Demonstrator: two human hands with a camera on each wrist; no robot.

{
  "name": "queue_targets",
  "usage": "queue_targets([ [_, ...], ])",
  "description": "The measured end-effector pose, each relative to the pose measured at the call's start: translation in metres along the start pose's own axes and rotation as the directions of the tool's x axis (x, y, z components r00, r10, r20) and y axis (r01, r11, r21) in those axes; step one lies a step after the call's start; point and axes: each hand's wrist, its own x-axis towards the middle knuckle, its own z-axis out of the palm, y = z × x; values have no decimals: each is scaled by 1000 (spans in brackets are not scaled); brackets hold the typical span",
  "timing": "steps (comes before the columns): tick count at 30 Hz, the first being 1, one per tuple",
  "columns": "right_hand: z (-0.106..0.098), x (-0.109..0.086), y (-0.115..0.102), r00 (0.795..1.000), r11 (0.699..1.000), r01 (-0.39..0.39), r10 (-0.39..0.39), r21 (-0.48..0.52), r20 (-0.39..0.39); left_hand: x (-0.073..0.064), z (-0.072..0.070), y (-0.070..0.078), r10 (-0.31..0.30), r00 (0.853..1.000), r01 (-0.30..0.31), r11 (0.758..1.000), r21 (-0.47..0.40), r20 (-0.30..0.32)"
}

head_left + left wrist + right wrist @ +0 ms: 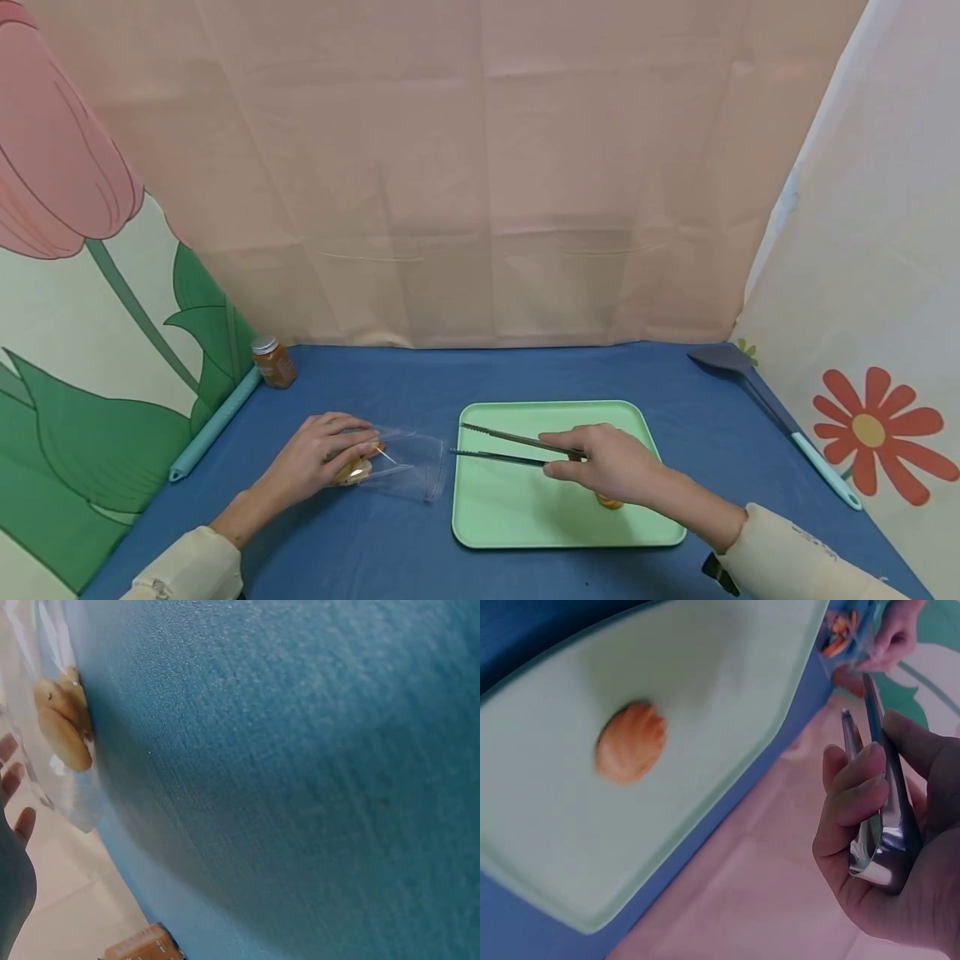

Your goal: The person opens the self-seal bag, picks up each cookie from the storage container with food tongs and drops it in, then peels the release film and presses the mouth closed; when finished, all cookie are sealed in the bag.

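My left hand grips the closed end of a clear plastic bag that lies left of the tray, its mouth facing right. Inside the bag are a few golden small cakes, partly covered by my fingers in the head view. My right hand holds metal tongs above the light green tray. The tongs' tips are apart with nothing between them, and point left toward the bag. On the tray sits one shell-shaped small cake, mostly hidden below my right hand in the head view.
A jar of brown contents with a silver lid stands at the back left. Beside it a light blue roll runs along the left edge. At the right lies a dark spatula with a pale blue handle. Cloth walls border the blue table.
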Motion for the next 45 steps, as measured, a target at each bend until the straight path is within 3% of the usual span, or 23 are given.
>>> queue_targets([
  [7, -16, -23, 20, 1000, 1000, 5, -6, 23, 16, -1, 0, 0, -18, 1000, 18, 1000, 3, 14],
  [13, -23, -36, 36, 1000, 999, -17, 17, -30, -12, -1, 1, 1, -29, 999, 29, 1000, 3, 27],
  [23, -29, -59, 61, 999, 999, -34, 33, -29, -34, -3, 3, 1, -22, 1000, 22, 1000, -10, 15],
  [35, -39, -90, 88, 988, 987, -152, 152, -61, 3, -1, 4, 1, -25, 1000, 25, 1000, -15, 18],
  [45, -52, -120, 116, 981, 976, -187, 192, -112, 41, 1, 0, 0, -28, 999, 29, 999, -22, 21],
])
